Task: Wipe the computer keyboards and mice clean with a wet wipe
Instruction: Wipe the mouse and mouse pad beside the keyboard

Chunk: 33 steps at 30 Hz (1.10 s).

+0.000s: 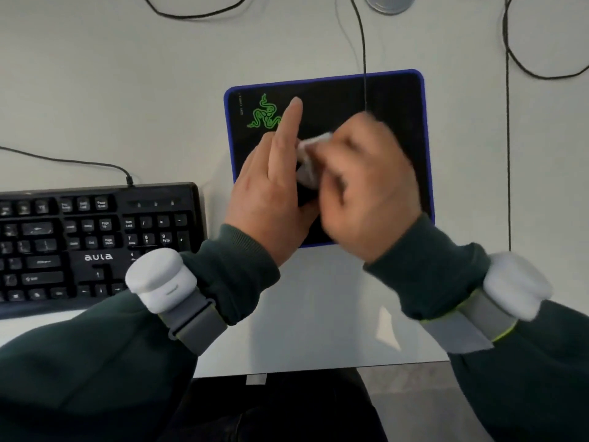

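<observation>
Over the mouse pad (398, 90), the right hand (369, 186) is scrubbing with a clutched wet wipe (310, 154) while the left hand (271, 193) is gripping the mouse (304, 196) (mostly hidden); the keyboard (95, 237) is likely waiting next.

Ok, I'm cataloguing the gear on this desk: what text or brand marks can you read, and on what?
"aula": on the black keyboard.
"7", "8", "9": on its number-pad keys; other legends blurred.
On the mouse pad: green logo, no words; white edge print too small to read.

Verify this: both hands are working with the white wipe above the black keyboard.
Not the keyboard. The head view shows the left hand and right hand with the white wipe above the mouse pad; the black keyboard lies to its left.
</observation>
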Tool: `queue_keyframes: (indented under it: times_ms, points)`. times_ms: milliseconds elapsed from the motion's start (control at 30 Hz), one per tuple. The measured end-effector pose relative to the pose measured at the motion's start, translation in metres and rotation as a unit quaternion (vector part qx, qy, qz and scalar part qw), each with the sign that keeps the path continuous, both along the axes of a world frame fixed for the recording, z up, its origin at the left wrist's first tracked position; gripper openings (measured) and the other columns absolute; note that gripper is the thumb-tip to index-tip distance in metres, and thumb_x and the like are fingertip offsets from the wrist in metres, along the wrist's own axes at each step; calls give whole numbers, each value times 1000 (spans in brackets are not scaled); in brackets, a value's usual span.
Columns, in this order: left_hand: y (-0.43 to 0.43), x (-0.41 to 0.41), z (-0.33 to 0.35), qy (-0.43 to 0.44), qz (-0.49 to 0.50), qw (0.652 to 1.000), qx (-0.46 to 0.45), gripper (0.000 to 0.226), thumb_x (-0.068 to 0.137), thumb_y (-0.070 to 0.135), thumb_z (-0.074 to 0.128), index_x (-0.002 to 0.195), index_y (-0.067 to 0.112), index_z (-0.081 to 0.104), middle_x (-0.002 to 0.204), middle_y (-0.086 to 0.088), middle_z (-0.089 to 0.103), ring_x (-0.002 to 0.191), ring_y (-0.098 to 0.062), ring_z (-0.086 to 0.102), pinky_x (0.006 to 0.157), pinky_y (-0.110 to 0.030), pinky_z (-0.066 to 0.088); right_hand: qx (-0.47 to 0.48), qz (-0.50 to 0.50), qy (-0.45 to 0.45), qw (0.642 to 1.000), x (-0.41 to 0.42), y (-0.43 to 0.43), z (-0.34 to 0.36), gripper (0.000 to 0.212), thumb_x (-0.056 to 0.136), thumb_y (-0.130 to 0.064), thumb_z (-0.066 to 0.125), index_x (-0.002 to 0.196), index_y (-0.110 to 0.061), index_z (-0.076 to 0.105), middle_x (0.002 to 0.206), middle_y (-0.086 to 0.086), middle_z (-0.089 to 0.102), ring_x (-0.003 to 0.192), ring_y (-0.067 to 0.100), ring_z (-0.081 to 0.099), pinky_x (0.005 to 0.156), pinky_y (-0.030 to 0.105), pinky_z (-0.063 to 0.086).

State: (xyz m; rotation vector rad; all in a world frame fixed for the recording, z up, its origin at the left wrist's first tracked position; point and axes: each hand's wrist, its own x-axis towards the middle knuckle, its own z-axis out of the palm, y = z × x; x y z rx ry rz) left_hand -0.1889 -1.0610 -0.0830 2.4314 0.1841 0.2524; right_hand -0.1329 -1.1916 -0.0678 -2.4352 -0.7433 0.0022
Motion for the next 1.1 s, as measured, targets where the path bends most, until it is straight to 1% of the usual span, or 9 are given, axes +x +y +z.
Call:
queue_keyframes:
  times_ms: [67,200,367,467,600,700,800,900,1100]
  points:
    - [-1,0,0,11,13,1000,-12,82,82,17,75,150,-2,32,109,-7,61,98,-17,56,89,-27,47,-11,19,6,1000,-3,1,2,24,89,-16,54,103,-13,74,89,8,56,78,26,52,65,39,45]
    - [-2,-2,4,83,3,996,5,101,68,24,87,151,6,31,114,-4,57,103,-16,55,92,-23,42,-3,-158,64,985,45,-12,-15,25,90,-18,57,105,-25,76,94,1,59,86,16,56,74,11,35]
    - [0,4,13,173,36,984,5,98,72,41,84,150,15,29,119,3,56,108,-16,55,97,-31,47,-130,-71,25,989,92,-17,-24,31,92,-27,50,111,-31,74,104,7,60,103,38,52,84,44,47]
    - [-1,6,18,198,45,979,2,97,72,45,83,148,18,29,114,8,54,107,-15,52,99,-32,46,-120,-117,27,986,113,-20,-21,32,95,-27,47,114,-29,73,109,8,58,109,34,50,89,37,44]
    - [2,6,20,224,55,972,-32,107,65,46,89,148,24,26,108,11,53,104,-13,54,95,-27,46,-110,13,18,994,69,-17,-26,30,92,-27,51,111,-25,74,98,9,60,95,33,54,76,40,46]
    - [8,6,23,243,38,968,-59,116,63,45,91,154,27,21,113,9,53,95,-6,54,91,-20,44,-110,-86,-4,990,65,-23,-21,33,93,-29,47,115,-24,72,104,12,60,99,35,55,81,38,45]
    - [24,-2,27,226,41,973,-37,71,78,32,83,140,27,49,101,13,59,80,0,58,83,-18,49,-72,-104,-44,991,56,-11,1,31,94,-29,49,113,-20,72,103,10,61,100,29,56,76,26,35]
    - [40,-14,30,225,116,957,-139,23,85,18,75,104,30,68,77,13,68,65,1,61,67,-14,50,-93,-2,-25,995,35,10,5,29,94,-26,51,109,-18,74,98,7,59,95,28,52,71,29,34]
    - [54,-22,33,208,157,948,-185,15,88,14,72,94,28,73,75,11,72,70,-1,69,65,-6,48,-162,28,-92,982,-23,25,-9,15,88,-9,52,86,-6,67,85,13,54,74,31,46,61,38,27]
